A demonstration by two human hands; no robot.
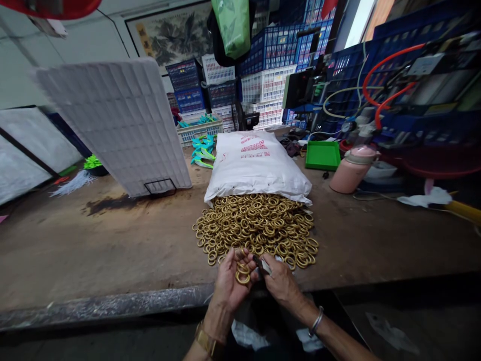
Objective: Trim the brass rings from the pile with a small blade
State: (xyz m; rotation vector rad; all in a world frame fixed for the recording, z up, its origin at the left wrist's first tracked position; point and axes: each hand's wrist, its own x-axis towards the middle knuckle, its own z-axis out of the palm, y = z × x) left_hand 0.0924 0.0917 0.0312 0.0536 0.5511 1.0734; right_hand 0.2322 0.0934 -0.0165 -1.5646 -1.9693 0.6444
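Note:
My left hand (226,287) is turned palm up at the table's front edge, its fingers curled round several brass-coloured rings (242,276). Close beside it on the right, my right hand (282,285) grips a small knife-like tool (259,262) with a dark end pointing at the left fingers. Its exact kind is too small to make out. Just beyond both hands spreads a heap of the same rings (255,225), spilling from the mouth of a white sack (259,168) with red print that lies on the table.
On the brown worktable (150,245), a pale ribbed panel (124,125) stands in a wire holder at left. A green tray (322,155) and a pink bottle (353,170) are right of the sack. Teal-and-green pieces (203,150) lie left of it. Stacked crates (268,90) rise behind.

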